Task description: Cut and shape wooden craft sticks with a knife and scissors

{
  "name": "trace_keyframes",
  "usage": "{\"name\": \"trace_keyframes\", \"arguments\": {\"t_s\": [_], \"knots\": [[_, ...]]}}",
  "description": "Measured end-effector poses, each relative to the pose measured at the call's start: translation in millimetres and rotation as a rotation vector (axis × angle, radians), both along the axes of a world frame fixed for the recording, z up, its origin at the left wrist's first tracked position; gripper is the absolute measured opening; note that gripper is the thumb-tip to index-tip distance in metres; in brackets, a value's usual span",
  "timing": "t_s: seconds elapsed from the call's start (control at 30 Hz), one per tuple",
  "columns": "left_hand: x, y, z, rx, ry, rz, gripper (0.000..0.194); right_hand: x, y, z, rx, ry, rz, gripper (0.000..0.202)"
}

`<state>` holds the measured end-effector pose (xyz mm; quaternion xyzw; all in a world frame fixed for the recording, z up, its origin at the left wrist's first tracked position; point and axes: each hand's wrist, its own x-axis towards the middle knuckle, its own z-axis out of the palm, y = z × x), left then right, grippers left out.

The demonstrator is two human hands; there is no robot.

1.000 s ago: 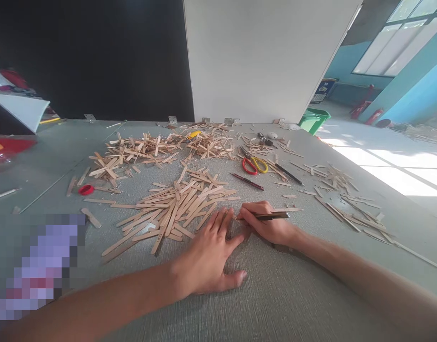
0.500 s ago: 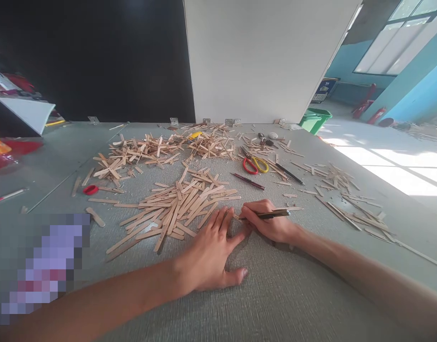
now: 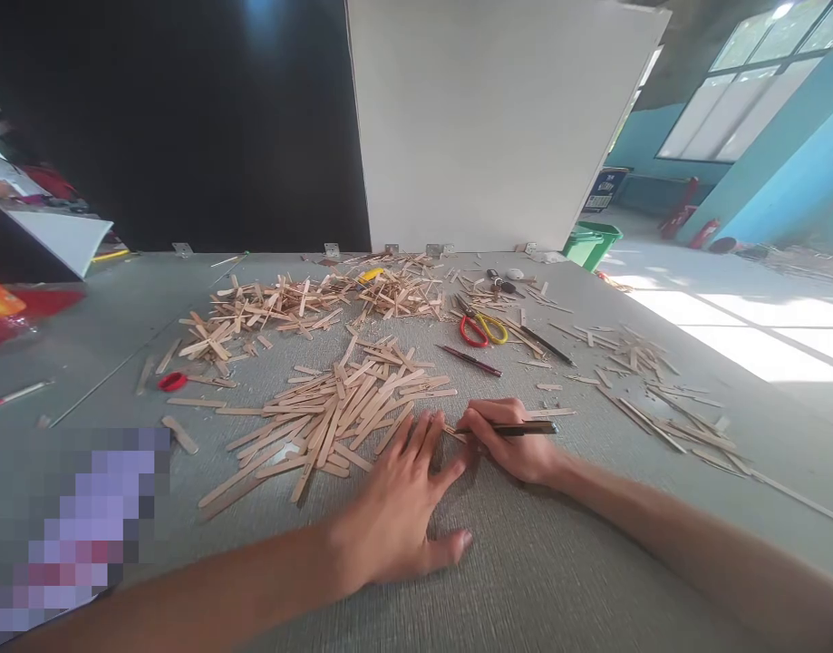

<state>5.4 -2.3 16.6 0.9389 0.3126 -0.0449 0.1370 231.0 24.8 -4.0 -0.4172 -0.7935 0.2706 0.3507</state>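
My right hand is closed around a dark pen, its tip pointing left at a small wooden stick on the table. My left hand lies palm down with its fingers spread, its fingertips by the left end of that stick. Much of the stick is hidden between the two hands. A loose pile of flat wooden sticks lies just beyond and to the left of my left hand. Past my right hand is a dark red pen.
Scissors with red and yellow handles and a black pen lie beyond my right hand. More stick heaps sit along the back. At left are a red ring and a blurred-out purple object. Black and white panels stand behind.
The camera view has tilted up slightly, so the table items sit lower. The pen in my right hand lies a little flatter; my left hand remains spread in nearly the same place.
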Motion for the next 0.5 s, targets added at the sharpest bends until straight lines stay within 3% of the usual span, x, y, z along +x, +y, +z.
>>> {"name": "trace_keyframes", "arguments": {"t_s": [0.23, 0.4, 0.5], "knots": [[-1.6, -0.6, -0.3, 0.020, -0.026, -0.002, 0.087, -0.6, -1.3, -1.4, 0.015, 0.013, -0.010, 0.048], [-1.4, -1.4, 0.2, 0.088, -0.005, -0.009, 0.089, 1.9, 0.3, -6.1, 0.015, 0.164, -0.185, 0.051], [-2.9, -3.6, -2.5, 0.149, -0.010, 0.009, 0.088, 2.4, 2.0, -6.7, 0.033, 0.148, -0.193, 0.049]]}}
